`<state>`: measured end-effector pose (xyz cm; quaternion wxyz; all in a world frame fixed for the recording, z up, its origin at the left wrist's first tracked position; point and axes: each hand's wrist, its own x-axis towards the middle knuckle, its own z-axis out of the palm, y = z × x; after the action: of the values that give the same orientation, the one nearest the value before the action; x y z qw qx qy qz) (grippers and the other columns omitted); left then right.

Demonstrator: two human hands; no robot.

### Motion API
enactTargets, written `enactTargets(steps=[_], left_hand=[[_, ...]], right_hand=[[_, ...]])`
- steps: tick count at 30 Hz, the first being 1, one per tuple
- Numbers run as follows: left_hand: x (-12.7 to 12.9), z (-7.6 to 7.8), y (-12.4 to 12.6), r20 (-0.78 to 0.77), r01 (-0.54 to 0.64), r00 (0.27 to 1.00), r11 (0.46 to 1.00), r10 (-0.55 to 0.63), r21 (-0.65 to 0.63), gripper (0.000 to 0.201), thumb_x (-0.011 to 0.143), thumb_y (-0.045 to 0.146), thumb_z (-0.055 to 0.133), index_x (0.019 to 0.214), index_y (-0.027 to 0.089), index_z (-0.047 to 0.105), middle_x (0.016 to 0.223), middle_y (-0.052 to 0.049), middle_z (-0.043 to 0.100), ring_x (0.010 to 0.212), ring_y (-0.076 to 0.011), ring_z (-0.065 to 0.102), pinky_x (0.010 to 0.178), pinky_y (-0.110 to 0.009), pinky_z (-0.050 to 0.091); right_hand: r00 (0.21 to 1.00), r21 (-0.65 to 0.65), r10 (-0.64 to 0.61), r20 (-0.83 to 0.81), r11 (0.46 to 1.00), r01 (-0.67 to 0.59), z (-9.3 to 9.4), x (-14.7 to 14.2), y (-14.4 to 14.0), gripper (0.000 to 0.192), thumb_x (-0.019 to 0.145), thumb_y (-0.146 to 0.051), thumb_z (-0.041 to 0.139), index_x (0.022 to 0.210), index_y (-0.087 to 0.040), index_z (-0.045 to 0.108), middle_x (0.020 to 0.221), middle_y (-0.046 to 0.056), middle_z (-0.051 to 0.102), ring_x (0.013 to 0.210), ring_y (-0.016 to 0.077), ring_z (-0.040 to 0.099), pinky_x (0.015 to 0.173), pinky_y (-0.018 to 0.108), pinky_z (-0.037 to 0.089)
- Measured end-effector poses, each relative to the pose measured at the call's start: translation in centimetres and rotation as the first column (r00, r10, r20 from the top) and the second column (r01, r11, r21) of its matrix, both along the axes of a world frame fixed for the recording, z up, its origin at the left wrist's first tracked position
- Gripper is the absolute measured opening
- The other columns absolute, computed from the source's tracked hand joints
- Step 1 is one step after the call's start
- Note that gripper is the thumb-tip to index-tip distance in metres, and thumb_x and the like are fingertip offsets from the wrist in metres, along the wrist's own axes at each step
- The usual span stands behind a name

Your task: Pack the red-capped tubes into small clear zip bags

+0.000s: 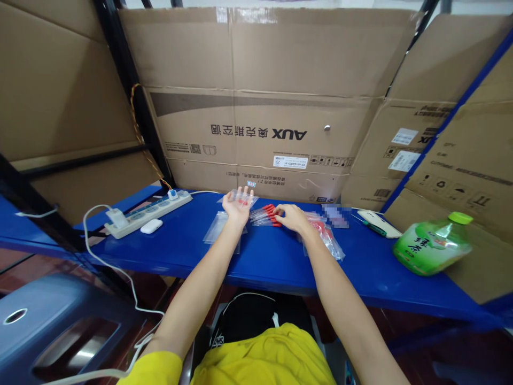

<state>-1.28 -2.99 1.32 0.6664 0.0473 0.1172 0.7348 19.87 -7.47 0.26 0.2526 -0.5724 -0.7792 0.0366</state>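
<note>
Several slim red-ended pieces point(265, 215), seemingly plastic bags point(216, 227)

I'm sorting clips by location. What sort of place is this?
Probably a makeshift workbench, perhaps in a workshop or storeroom: printed cardboard walls in a blue tabletop, where thin red-ended items lie beside clear plastic bags.

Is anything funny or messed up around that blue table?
Yes: the cardboard panel behind the blue table looks odd because its AUX lettering is upside down. The green bottle looks slanted, but I can't tell whether it really leans.
</note>
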Motion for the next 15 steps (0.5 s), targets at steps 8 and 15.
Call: enactTargets(steps=[8,15], left_hand=[[-0.48,0.15,0.19,0.017,-0.030,0.999,0.999,0.030,-0.011,0.009,0.087,0.028,0.052,0.094,0.022,0.054,0.112,-0.008,0.069,0.117,-0.0257,0.069,0.101,-0.050,0.056],[-0.20,0.22,0.05,-0.010,-0.021,1.000,1.000,0.021,-0.007,0.008,0.087,0.028,0.053,0.092,0.022,0.056,0.113,-0.008,0.069,0.117,-0.0253,0.069,0.101,-0.049,0.056]], right_hand=[[0.995,0.015,-0.077,0.067,0.997,0.077,-0.32,0.44,0.21,0.020,0.084,-0.024,0.070,0.104,-0.024,0.070,0.105,0.006,0.073,0.093,0.0220,0.067,0.076,0.028,0.043],[0.993,-0.020,-0.115,0.023,0.993,0.115,-0.91,0.32,0.38,0.020,0.087,-0.023,0.072,0.106,-0.026,0.069,0.096,0.003,0.077,0.088,0.0214,0.069,0.073,0.028,0.043]])
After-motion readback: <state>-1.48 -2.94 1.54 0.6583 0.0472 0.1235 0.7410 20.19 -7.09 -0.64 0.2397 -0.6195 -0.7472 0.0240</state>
